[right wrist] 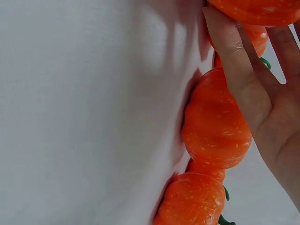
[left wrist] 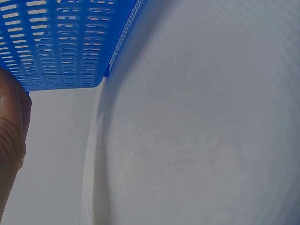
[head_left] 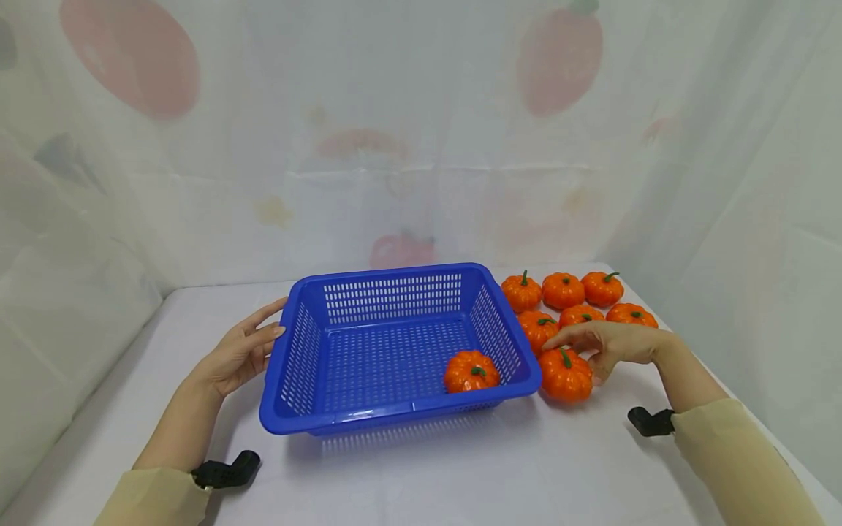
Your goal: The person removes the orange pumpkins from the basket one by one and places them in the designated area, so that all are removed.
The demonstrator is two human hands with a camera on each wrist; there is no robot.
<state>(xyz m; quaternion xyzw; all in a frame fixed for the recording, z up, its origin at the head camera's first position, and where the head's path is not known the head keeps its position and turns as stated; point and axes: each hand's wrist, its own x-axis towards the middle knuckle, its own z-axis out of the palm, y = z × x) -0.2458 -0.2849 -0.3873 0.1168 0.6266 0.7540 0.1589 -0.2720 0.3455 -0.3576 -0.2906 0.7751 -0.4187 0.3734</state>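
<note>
At the lower centre of the head view, a blue slotted plastic basket (head_left: 388,351) sits on a white surface (head_left: 460,467) with one small orange toy pumpkin (head_left: 471,371) inside its right near corner. The left hand (head_left: 240,354) rests flat against the basket's left rim, fingers straight and holding nothing. To the right, the right hand (head_left: 608,342) spreads relaxed over the nearest pumpkin outside (head_left: 566,375), just beside the basket wall, its grip not closed. Behind it, the remaining pumpkins (head_left: 562,290) sit packed together, so a careless lift would likely nudge neighbours and roll them toward the surface's right edge.
</note>
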